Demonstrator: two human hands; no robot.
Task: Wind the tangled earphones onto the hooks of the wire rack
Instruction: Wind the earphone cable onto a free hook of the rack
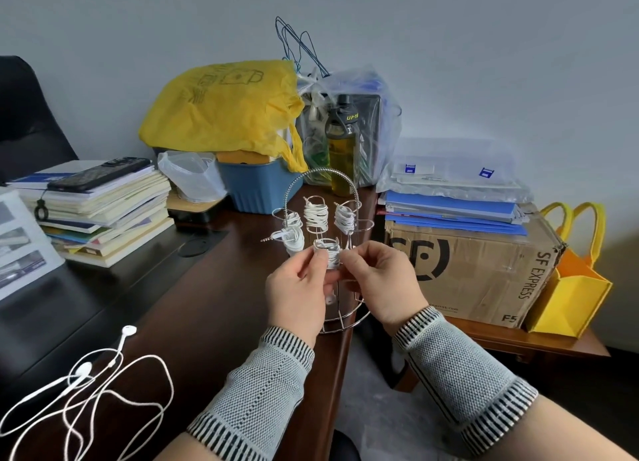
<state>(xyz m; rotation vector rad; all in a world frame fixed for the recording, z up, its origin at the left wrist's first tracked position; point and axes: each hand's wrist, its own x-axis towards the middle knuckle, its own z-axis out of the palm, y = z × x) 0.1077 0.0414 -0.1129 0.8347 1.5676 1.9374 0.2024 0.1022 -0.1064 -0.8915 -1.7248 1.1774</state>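
A chrome wire rack (321, 179) with an arched handle stands at the desk's right edge. Several of its hooks carry wound white earphone bundles (316, 215). On the front hook sits another white bundle (330, 251), and both hands are on it. My left hand (297, 287) pinches the bundle from the left, my right hand (380, 281) pinches it from the right. One earbud hangs below the left fingers. A loose, tangled pair of white earphones (93, 384) lies on the dark desk at the lower left.
A stack of books with a black phone (100, 173) lies at the left. Behind the rack are a yellow bag (221, 108), a blue tub (256, 187) and a bottle (342, 149). A cardboard box (484, 270) under blue folders stands to the right.
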